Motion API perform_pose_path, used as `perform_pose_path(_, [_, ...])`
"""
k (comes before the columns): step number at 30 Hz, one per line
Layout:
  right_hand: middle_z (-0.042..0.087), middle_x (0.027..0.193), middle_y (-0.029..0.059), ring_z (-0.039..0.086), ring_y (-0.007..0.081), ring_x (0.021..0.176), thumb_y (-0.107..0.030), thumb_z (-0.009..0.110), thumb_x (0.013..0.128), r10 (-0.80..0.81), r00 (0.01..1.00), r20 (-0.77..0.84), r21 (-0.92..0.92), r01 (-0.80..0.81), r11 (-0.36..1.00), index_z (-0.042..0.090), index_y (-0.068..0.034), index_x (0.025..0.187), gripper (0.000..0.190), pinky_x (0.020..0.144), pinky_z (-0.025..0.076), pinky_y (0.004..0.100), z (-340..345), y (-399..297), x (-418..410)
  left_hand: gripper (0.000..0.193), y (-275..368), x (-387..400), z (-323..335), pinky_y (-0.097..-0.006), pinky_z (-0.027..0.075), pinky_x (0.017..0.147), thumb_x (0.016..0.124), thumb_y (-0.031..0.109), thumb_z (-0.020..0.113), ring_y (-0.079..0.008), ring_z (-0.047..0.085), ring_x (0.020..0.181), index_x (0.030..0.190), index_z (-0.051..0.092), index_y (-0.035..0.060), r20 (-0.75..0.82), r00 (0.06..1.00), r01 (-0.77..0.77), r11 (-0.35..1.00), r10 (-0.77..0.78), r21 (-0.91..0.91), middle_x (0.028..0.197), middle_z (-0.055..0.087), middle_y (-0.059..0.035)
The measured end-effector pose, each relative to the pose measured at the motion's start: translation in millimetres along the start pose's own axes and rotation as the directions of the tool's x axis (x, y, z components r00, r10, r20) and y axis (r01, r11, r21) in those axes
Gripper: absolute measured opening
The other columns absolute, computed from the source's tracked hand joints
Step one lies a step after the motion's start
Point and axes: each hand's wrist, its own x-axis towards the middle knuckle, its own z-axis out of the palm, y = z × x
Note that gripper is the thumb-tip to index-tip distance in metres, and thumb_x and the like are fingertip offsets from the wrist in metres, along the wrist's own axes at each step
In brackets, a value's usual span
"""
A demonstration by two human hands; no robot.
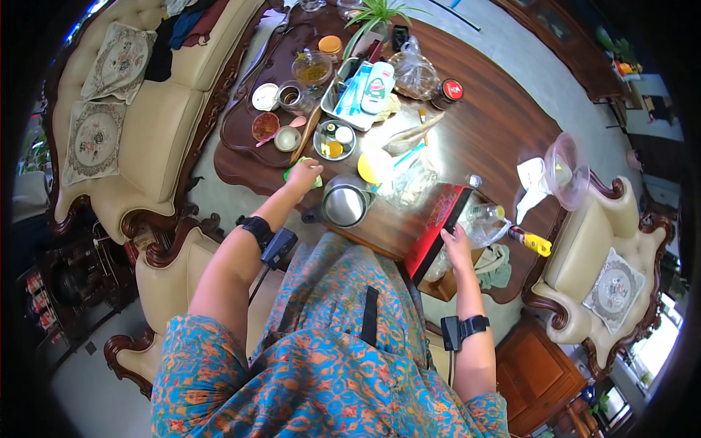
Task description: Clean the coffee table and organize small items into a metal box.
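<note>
My left hand (304, 176) is on a green cloth (294, 171) at the table's near edge, fingers bent over it. To its right stands a metal pitcher (345, 203) with a dark handle. My right hand (455, 246) grips the edge of a red and black box panel (438, 232), tilted beside an open cardboard box (444, 286) holding clear plastic. A clear plastic bag (416, 178) and a yellow round object (375, 166) lie between the hands. Beyond my left hand is a round metal tray (335, 140) with small containers.
On the wooden table (493, 126) are a white basket (350, 117) with packets, a red-lidded jar (452, 90), a bagged item (413, 74), small bowls (287, 138), a glass bowl (312, 68) and a potted plant (378, 19). A yellow-capped can (530, 241) and a clear plastic tub (567, 171) are at right.
</note>
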Motion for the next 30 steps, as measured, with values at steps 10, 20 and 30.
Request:
perform_pose_path(10, [0.048, 0.129, 0.0298, 0.049, 0.0415, 0.117, -0.026, 0.05, 0.093, 0.078, 0.993, -0.086, -0.474, -0.11, 0.874, 0.026, 0.004, 0.14, 0.061, 0.098, 0.039, 0.0437, 11.9, -16.4, -3.2, 0.031, -30.5, 65.8, 13.9, -0.0392, 0.05, 0.071, 0.091, 0.026, 0.047, -0.0273, 0.063, 0.075, 0.104, 0.062, 0.0027, -0.052, 0.999, 0.024, 0.931, -0.005, 0.364, 0.089, 0.065, -0.0168])
perform_pose_path(20, [0.058, 0.11, 0.0315, 0.056, 0.0456, 0.102, -0.019, 0.047, 0.093, 0.069, 0.987, -0.145, -0.489, -0.132, 0.863, 0.031, 0.003, 0.131, 0.047, 0.087, 0.044, 0.0495, 22.7, -12.0, 1.7, 0.022, -2.1, 73.5, 22.8, -0.0315, 0.051, 0.055, 0.094, 0.012, 0.047, -0.0188, 0.064, 0.061, 0.112, 0.052, 0.0002, 0.092, 0.958, 0.281, 0.952, -0.271, -0.122, 0.075, 0.066, -0.0115])
perform_pose_path(30, [0.06, 0.103, 0.0303, 0.057, 0.0461, 0.098, -0.016, 0.048, 0.092, -0.001, 0.987, -0.16, -0.456, -0.073, 0.887, 0.034, 0.001, 0.125, 0.039, 0.083, 0.045, 0.05, 22.7, -17.0, 2.0, 0.019, -2.4, 70.3, 12.0, -0.0313, 0.052, 0.055, 0.09, 0.014, 0.05, -0.0187, 0.066, 0.056, 0.097, 0.057, -0.0019, -0.035, 0.981, 0.192, 0.972, -0.189, 0.135, 0.068, 0.068, -0.0114])
